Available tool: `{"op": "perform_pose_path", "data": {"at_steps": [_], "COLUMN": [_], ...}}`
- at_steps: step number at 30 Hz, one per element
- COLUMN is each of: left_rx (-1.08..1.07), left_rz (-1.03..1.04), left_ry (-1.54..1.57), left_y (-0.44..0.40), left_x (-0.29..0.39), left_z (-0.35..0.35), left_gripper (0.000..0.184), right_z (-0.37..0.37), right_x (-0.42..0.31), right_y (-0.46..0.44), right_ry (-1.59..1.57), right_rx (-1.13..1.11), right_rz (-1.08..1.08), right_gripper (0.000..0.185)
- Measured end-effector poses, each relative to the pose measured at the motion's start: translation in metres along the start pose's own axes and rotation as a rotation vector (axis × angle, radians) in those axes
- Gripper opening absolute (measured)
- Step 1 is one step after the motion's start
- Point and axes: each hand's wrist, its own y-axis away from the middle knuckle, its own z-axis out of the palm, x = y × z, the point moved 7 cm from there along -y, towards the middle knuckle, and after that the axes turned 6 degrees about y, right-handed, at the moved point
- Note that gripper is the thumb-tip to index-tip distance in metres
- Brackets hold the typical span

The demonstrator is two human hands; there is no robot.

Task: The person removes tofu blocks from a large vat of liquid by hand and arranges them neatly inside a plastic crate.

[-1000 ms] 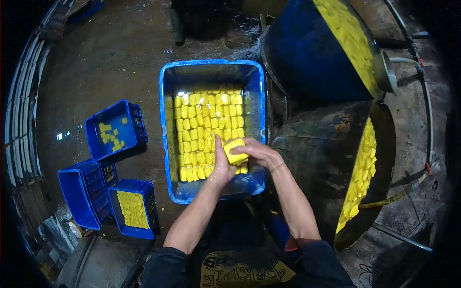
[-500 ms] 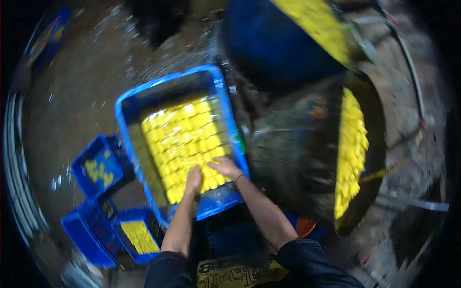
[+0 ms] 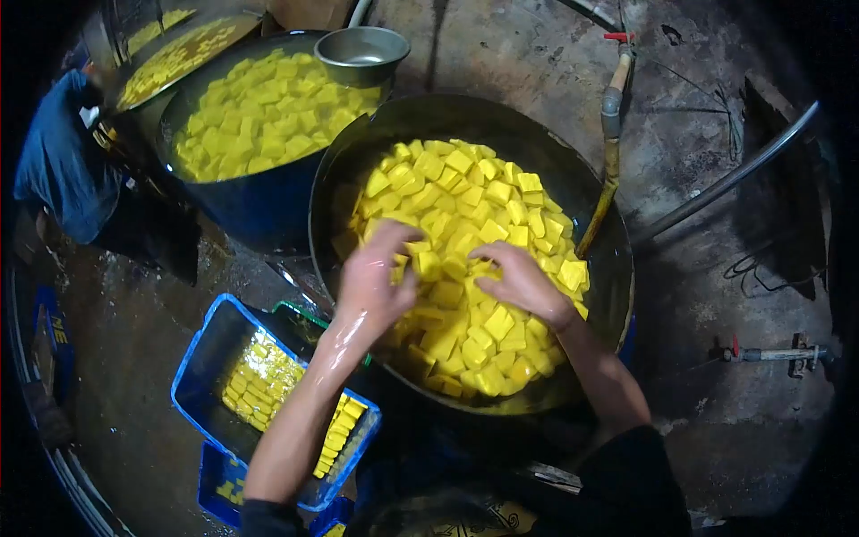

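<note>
1. The left hand (image 3: pixel 371 282) was held above the near-left part of the round vat (image 3: pixel 606 331), slightly blurred, with fingers curved and thumb set apart from them; it was open, and no grip could be made out.
2. The right hand (image 3: pixel 523 279) was held over the middle of the same vat, palm down, with the fingers bent and spread from the thumb in an open shape. Whether any block was touched by either hand could not be told.
3. The yellow blocks (image 3: pixel 497 324) were heaped loosely in the vat; they were seen below, between and around both hands.
4. A wet sheen was seen on the left forearm (image 3: pixel 351 329), which was stretched across part of the large blue crate (image 3: pixel 199 367).
5. In that crate, to the near left of the vat, yellow pieces (image 3: pixel 255 389) were laid in rows, partly hidden by the forearm.
6. At the far left, a second vat (image 3: pixel 259 201) was filled with more yellow blocks, and a metal bowl (image 3: pixel 362 55) was placed at its far-right edge.
7. A person in a blue garment (image 3: pixel 67 161) was seen left of the second vat.
</note>
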Motion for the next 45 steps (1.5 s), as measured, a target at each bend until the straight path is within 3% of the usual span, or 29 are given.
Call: {"op": "perform_pose_path", "data": {"at_steps": [2, 3, 4, 5, 7, 9, 10, 11, 12, 14, 15, 16, 18, 20, 22, 23, 24, 26, 28, 30, 31, 32, 34, 35, 36, 38, 40, 42, 45], "left_rx": [-0.344, -0.511, -0.676, -0.678, -0.900, -0.913, -0.925, -0.899, -0.902, -0.716, -0.542, -0.540, -0.241, -0.211, -0.300, -0.383, -0.376, -0.146, -0.176, -0.031, 0.029, 0.031, 0.203, 0.174, 0.169, 0.385, 0.454, 0.598, 0.707], "left_rz": [-0.023, -0.037, -0.054, -0.054, 0.027, 0.073, 0.128, 0.049, 0.038, -0.176, -0.198, -0.204, -0.229, -0.140, -0.238, -0.392, -0.398, -0.494, -0.500, -0.525, -0.550, -0.546, -0.652, -0.746, -0.742, -0.731, -0.722, -0.681, -0.638], "left_ry": [-0.283, -0.495, -0.709, -0.723, -1.003, -1.046, -1.077, -1.021, -1.024, -0.700, -0.473, -0.481, -0.135, -0.237, -0.586, -0.543, -0.548, -0.311, -0.387, 0.066, 0.424, 0.434, 0.742, 0.891, 0.901, 1.365, 1.446, 1.564, 1.707], "left_y": [-0.031, -0.036, -0.037, -0.039, -0.025, -0.026, -0.026, -0.030, -0.036, -0.058, -0.067, -0.073, -0.098, -0.096, -0.083, -0.082, -0.081, -0.081, -0.082, -0.078, -0.078, -0.082, -0.092, -0.096, -0.099, -0.105, -0.109, -0.107, -0.111], "left_x": [-0.023, -0.037, -0.055, -0.072, -0.114, -0.131, -0.137, -0.145, -0.139, -0.116, -0.128, -0.123, -0.105, -0.149, -0.209, -0.200, -0.194, -0.185, -0.181, -0.182, -0.187, -0.185, -0.181, -0.174, -0.176, -0.179, -0.169, -0.169, -0.189], "left_z": [0.075, 0.105, 0.130, 0.146, 0.175, 0.182, 0.186, 0.187, 0.182, 0.156, 0.153, 0.152, 0.141, 0.170, 0.201, 0.198, 0.195, 0.178, 0.168, 0.157, 0.160, 0.159, 0.150, 0.153, 0.160, 0.177, 0.189, 0.199, 0.219], "left_gripper": [0.041, 0.039, 0.038, 0.038, 0.035, 0.034, 0.032, 0.030, 0.030, 0.028, 0.025, 0.025, 0.018, 0.014, 0.019, 0.029, 0.029, 0.031, 0.037, 0.038, 0.049, 0.049, 0.054, 0.051, 0.051, 0.046, 0.045, 0.043, 0.041], "right_z": [0.032, 0.038, 0.060, 0.083, 0.097, 0.086, 0.079, 0.069, 0.033, 0.007, 0.004, 0.000, -0.009, 0.005, 0.019, 0.027, 0.037, 0.051, 0.047, 0.026, 0.013, -0.001, -0.010, -0.016, -0.020, -0.016, -0.016, -0.003, -0.009], "right_x": [0.041, 0.053, 0.064, 0.078, 0.093, 0.102, 0.114, 0.121, 0.105, 0.125, 0.141, 0.154, 0.154, 0.141, 0.121, 0.114, 0.119, 0.128, 0.144, 0.152, 0.157, 0.154, 0.161, 0.158, 0.155, 0.141, 0.117, 0.112, 0.106], "right_y": [-0.003, -0.003, 0.000, 0.004, 0.008, 0.001, -0.004, -0.011, -0.023, -0.055, -0.079, -0.099, -0.137, -0.162, -0.183, -0.186, -0.193, -0.206, -0.204, -0.197, -0.191, -0.183, -0.169, -0.160, -0.154, -0.143, -0.136, -0.140, -0.135], "right_ry": [0.207, 0.197, 0.258, 0.320, 0.319, 0.253, 0.141, 0.030, -0.017, -0.127, -0.153, -0.178, 0.029, 0.106, 0.315, 0.371, 0.367, 0.301, 0.257, -0.018, -0.083, -0.073, -0.414, -0.473, -0.463, -0.504, -0.431, -0.365, -0.465], "right_rx": [-0.077, -0.067, -0.247, -0.425, -0.358, -0.349, -0.407, -0.466, -0.645, -0.461, -0.257, -0.051, -0.038, -0.112, 0.130, 0.140, 0.140, 0.108, 0.057, 0.089, 0.110, 0.106, -0.156, -0.119, -0.117, -0.240, -0.268, -0.058, 0.021], "right_rz": [-0.240, -0.244, -0.205, -0.165, -0.257, -0.284, -0.192, -0.099, 0.095, -0.011, -0.133, -0.251, -0.106, -0.015, -0.216, -0.233, -0.242, -0.213, -0.198, -0.282, -0.309, -0.309, -0.046, -0.038, -0.034, 0.005, 0.010, -0.102, -0.008], "right_gripper": [0.038, 0.038, 0.040, 0.042, 0.040, 0.040, 0.038, 0.035, 0.033, 0.029, 0.030, 0.031, 0.030, 0.020, 0.012, 0.016, 0.016, 0.018, 0.027, 0.023, 0.039, 0.039, 0.043, 0.044, 0.044, 0.041, 0.036, 0.031, 0.030]}}
